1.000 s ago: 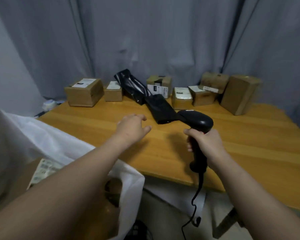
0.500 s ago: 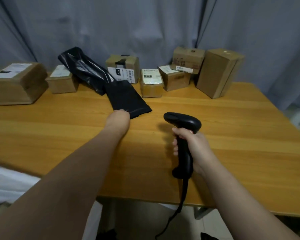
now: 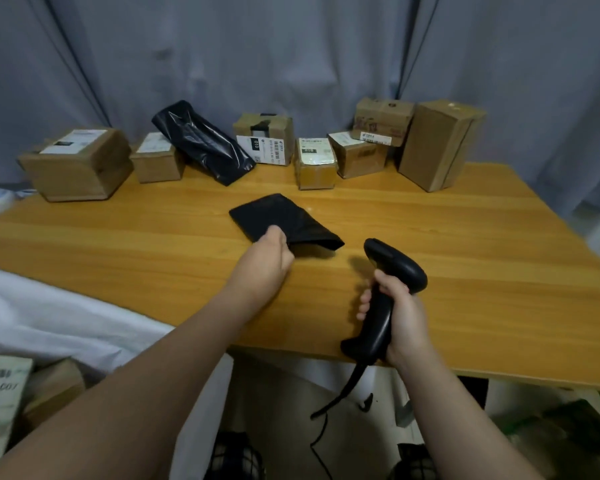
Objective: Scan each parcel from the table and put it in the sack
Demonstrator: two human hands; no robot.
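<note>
My left hand [image 3: 269, 259] grips the near edge of a flat black plastic parcel [image 3: 284, 220] lying mid-table. To its right, my right hand [image 3: 400, 306] holds a black corded barcode scanner [image 3: 394, 268] upright above the table's front edge, its head turned toward the parcel. The white sack [image 3: 59, 320] hangs open at the lower left with boxed parcels [image 3: 4, 393] inside. Along the back of the wooden table [image 3: 465, 254] stand several cardboard boxes [image 3: 78, 164] and a second, larger black bag parcel [image 3: 201, 140].
A grey curtain [image 3: 291, 57] hangs close behind the table. A tall brown box [image 3: 437, 143] stands at the back right. The scanner's cable [image 3: 329, 410] drops below the table's front edge. Dark objects sit on the floor underneath.
My left hand has taken hold of the small black parcel and pulled it away from the larger black bag toward me. The scanner hand stays roughly in place; the view shifted slightly.
</note>
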